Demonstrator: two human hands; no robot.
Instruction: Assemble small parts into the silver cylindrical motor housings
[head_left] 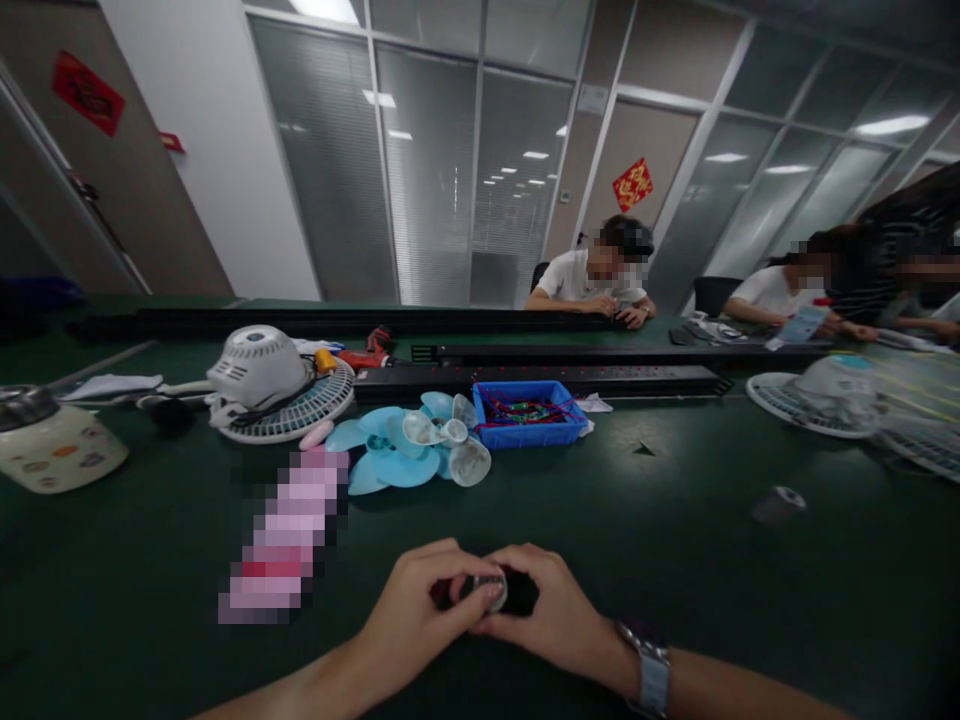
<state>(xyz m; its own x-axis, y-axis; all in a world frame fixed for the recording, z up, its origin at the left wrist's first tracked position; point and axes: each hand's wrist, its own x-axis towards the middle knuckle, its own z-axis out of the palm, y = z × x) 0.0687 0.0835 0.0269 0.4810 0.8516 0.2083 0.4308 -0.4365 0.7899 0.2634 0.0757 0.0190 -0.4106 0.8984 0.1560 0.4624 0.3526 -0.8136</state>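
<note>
Small round piece (493, 590): one, silvery and partly covered by fingers, held just above the near middle of the counter (637, 560).
Left grip (416, 605): one bare hand, curled closed to the piece's width, grasping it, thumb across its face.
Right grip (559, 608): one bare hand, rounded with a gap inside the curl, fingertips and thumb grasping the same piece.
Wristwatch (654, 682): one, on the right wrist.
Metallic cylinder (778, 506): one, blurred, well apart to the right.
Fan blades (397, 465): blue and clear sets, overlapping beyond the hands; the exact count cannot be told.
Blue bin (525, 435): one, holding tangled wires (517, 411), just right of the blades.
Pink strip (292, 530): one, pixelated, left of the hands.
White fan housing (259, 365): one at left, on a round grille (330, 400).
Red drill (367, 352): one, behind that grille.
Cream pot (64, 448): one, at the left edge.
Person in white (574, 280): one, seated across the counter, centre-right.
</note>
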